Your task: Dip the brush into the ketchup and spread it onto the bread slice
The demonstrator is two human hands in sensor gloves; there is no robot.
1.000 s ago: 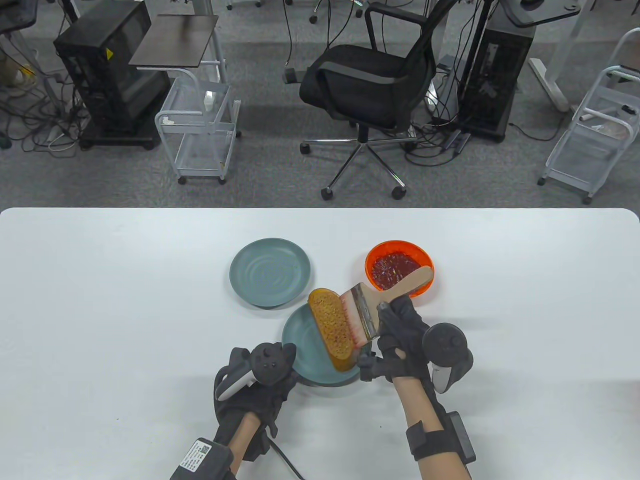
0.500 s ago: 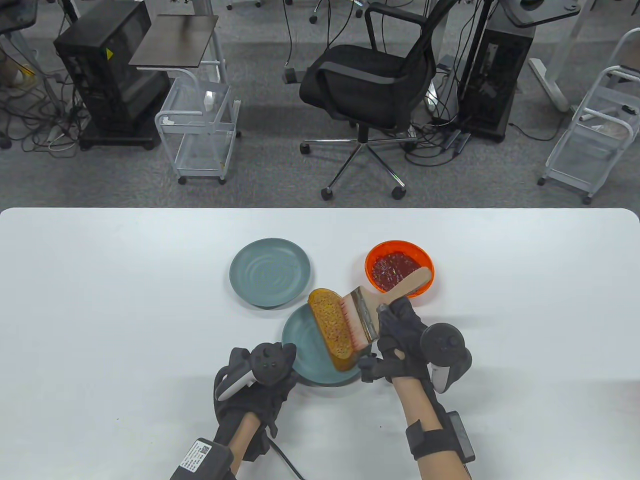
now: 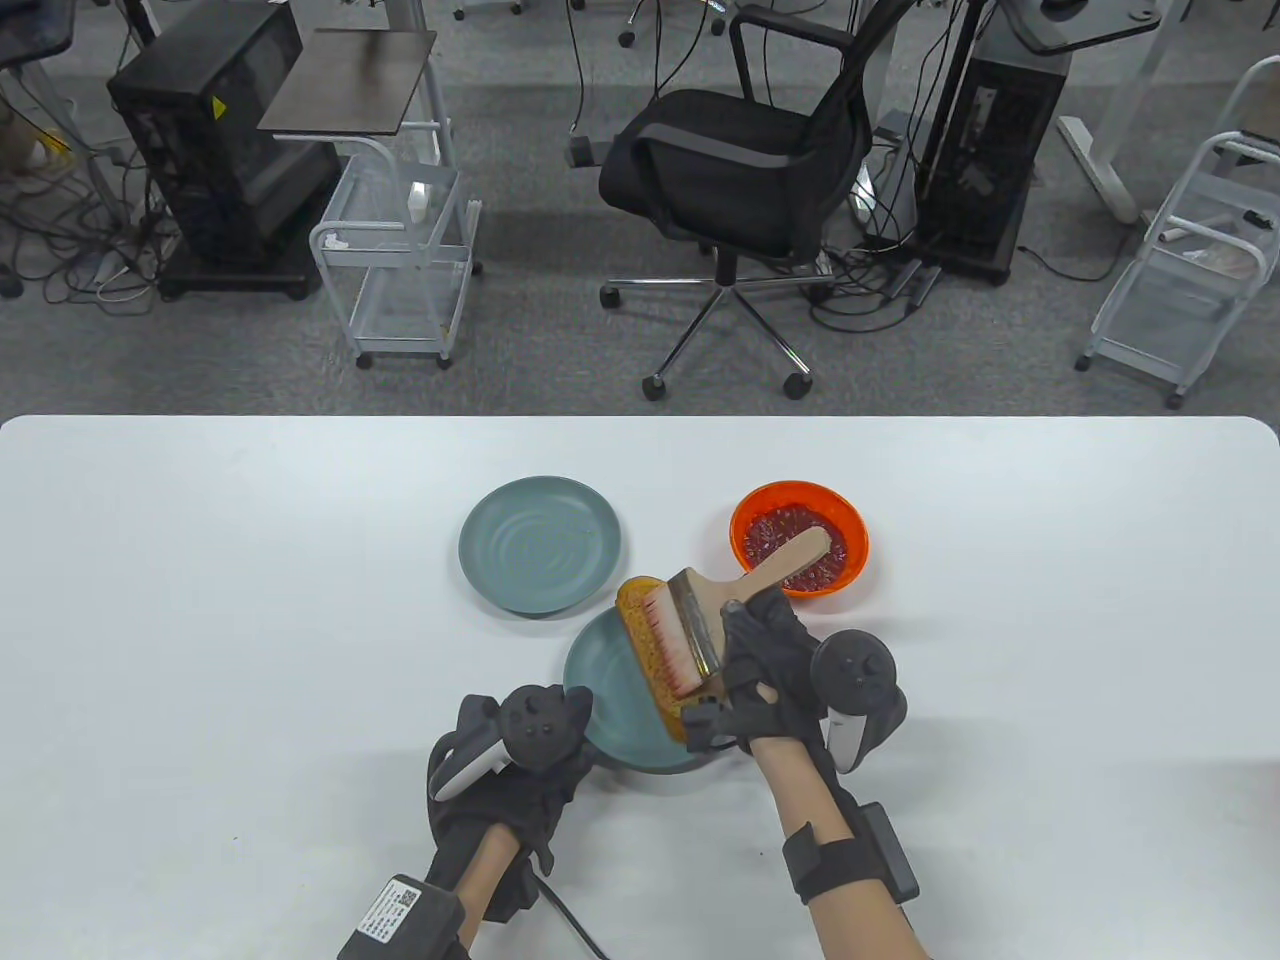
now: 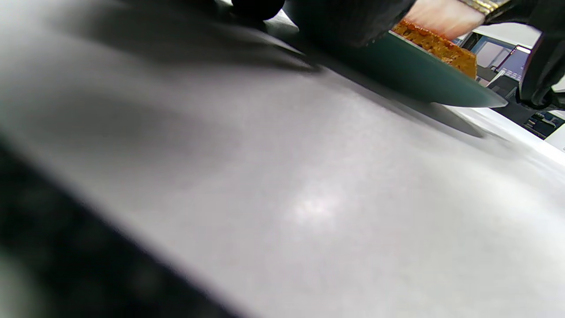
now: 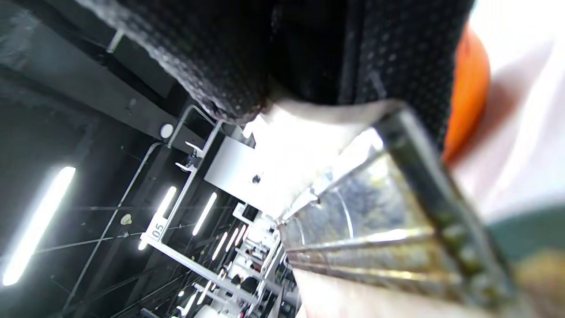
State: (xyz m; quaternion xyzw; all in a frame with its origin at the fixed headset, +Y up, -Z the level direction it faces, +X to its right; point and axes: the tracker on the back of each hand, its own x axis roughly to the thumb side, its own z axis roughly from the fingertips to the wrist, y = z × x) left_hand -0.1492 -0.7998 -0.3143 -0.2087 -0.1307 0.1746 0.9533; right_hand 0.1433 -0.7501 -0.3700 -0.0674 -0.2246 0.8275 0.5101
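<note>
A toasted bread slice lies on a teal plate near the table's front middle. My right hand grips a wide wooden brush by its handle. The reddened bristles lie on the slice. The handle end reaches over an orange bowl of ketchup behind it. My left hand is at the plate's near-left rim; its fingers are hidden under the tracker. In the left wrist view dark gloved fingers touch the plate's rim below the bread. The right wrist view shows the brush's metal ferrule and the bowl.
A second teal plate sits behind and left of the bread plate, with nothing on it. The white table stretches wide on both sides. An office chair and carts stand beyond the far edge.
My right hand has moved left with the brush, dragging the bristles from the slice's right edge across its top. The left hand and plate have not moved.
</note>
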